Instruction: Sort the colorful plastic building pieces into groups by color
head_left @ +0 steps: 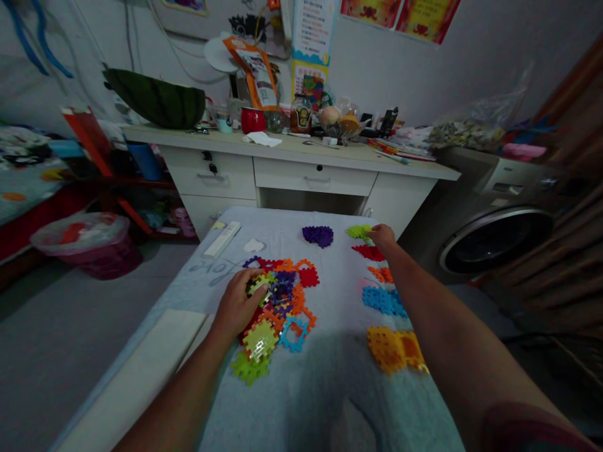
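Note:
A mixed heap of coloured interlocking plastic tiles point(282, 301) lies in the middle of a pale cloth-covered table point(306, 402). My left hand point(238, 304) rests on the heap's left side, fingers curled round a yellow-green tile point(260, 284). My right hand point(382, 236) reaches to the far right, fingers pinched on a yellow-green tile pile point(358, 231). Sorted piles lie along the right: red point(369, 252), orange point(380, 274), blue point(382, 300), yellow-orange point(393, 348). A purple pile point(318, 235) sits at the far middle.
A white desk point(287, 166) with drawers stands beyond the table, crowded with a halved watermelon point(155, 100), red cup, jars and books. A washing machine point(494, 232) is at the right. A pink bin point(87, 242) stands on the floor at the left. A white box point(222, 239) lies on the table.

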A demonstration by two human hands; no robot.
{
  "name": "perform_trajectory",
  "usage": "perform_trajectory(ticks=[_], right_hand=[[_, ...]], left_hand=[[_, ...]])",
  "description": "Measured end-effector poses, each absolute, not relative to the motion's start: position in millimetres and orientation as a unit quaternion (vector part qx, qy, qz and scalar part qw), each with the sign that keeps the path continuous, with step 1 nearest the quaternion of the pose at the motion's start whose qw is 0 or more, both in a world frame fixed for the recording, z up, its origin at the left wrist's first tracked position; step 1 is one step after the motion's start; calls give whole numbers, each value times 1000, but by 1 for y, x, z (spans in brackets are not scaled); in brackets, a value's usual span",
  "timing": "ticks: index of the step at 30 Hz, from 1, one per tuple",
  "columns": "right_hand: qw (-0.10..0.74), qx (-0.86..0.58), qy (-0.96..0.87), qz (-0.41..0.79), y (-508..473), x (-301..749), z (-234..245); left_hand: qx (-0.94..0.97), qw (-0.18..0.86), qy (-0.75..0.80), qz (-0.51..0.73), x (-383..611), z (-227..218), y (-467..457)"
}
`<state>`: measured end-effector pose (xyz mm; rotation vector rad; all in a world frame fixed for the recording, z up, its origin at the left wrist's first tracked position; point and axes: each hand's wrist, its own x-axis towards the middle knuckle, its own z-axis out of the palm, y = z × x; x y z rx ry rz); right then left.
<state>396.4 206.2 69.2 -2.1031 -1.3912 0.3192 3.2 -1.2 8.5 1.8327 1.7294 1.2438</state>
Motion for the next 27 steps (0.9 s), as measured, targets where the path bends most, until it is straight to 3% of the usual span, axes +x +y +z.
perform_trajectory(ticks=[9,19,23,27], right_hand=[[383,-769,-488,154,204,391,57],[469,-684,-497,254,156,363,82],[400,-595,-615,328,112,328,87],[207,-533,-762,304,66,287,82]], left_hand=[[648,158,605,436,2,5,0],[649,159,607,431,3,5,0],[645,160,608,434,4,6,0],[644,159,607,437,4,7,-1]])
